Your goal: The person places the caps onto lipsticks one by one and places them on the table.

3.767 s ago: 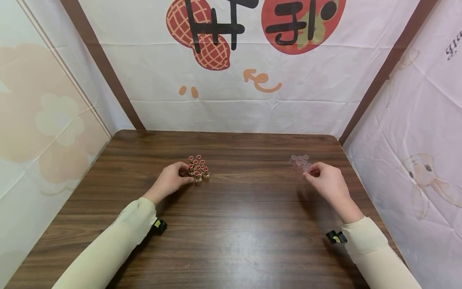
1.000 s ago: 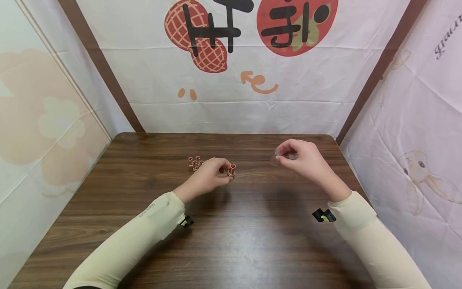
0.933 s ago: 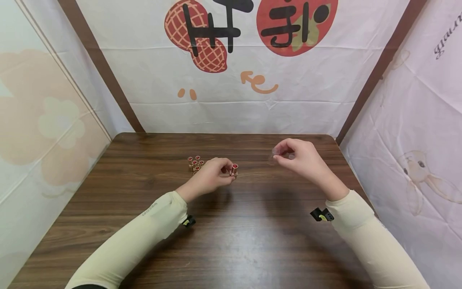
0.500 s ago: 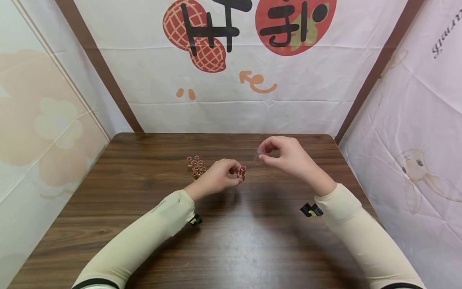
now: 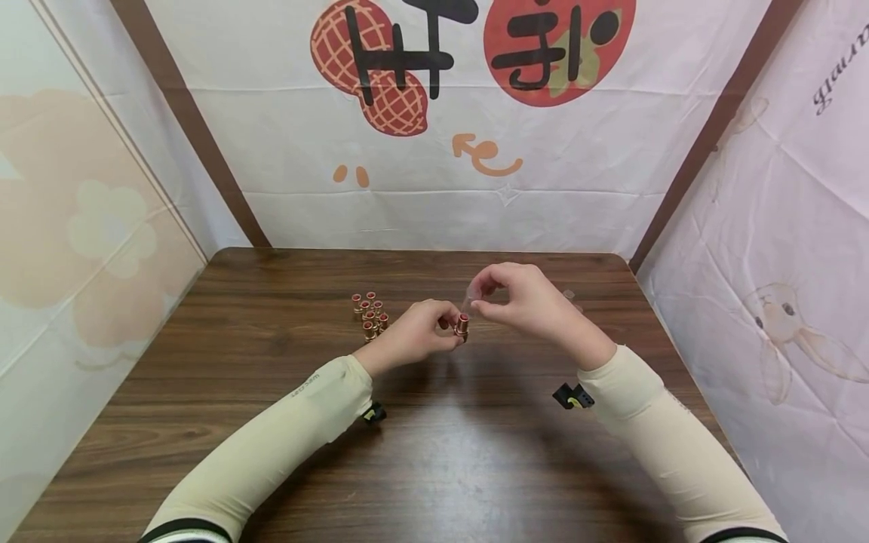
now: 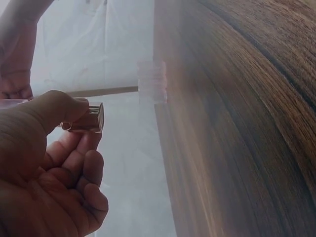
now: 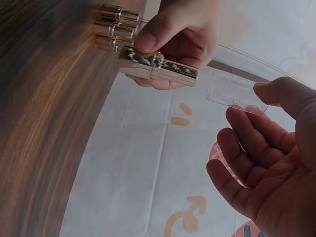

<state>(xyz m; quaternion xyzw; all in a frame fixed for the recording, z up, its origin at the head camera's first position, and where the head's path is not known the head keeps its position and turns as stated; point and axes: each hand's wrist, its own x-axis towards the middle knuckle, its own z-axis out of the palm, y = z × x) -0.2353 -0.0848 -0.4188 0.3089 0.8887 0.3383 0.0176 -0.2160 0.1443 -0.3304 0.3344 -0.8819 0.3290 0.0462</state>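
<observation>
My left hand (image 5: 421,332) pinches a gold lipstick tube (image 7: 158,66) with a red top end, held upright above the table. Its thumb and fingers grip the square lower part, as the right wrist view shows. A clear plastic cap (image 7: 236,90) is pinched between thumb and fingers of my right hand (image 5: 519,302). In the head view the cap is tilted just above the tube's upper end; in the right wrist view a small gap separates the two. Several more gold lipstick tubes (image 5: 370,317) stand in a cluster to the left of my left hand.
More clear caps (image 5: 569,295) stand on the right of the wooden table (image 5: 434,452), partly hidden behind my right hand; the left wrist view shows these caps (image 6: 152,82) in a group. A printed cloth wall (image 5: 434,219) rises behind the table's far edge.
My left hand took a lipstick tube from the cluster and carried it right. My right hand picked up a clear cap and brought it left and down to the tube.
</observation>
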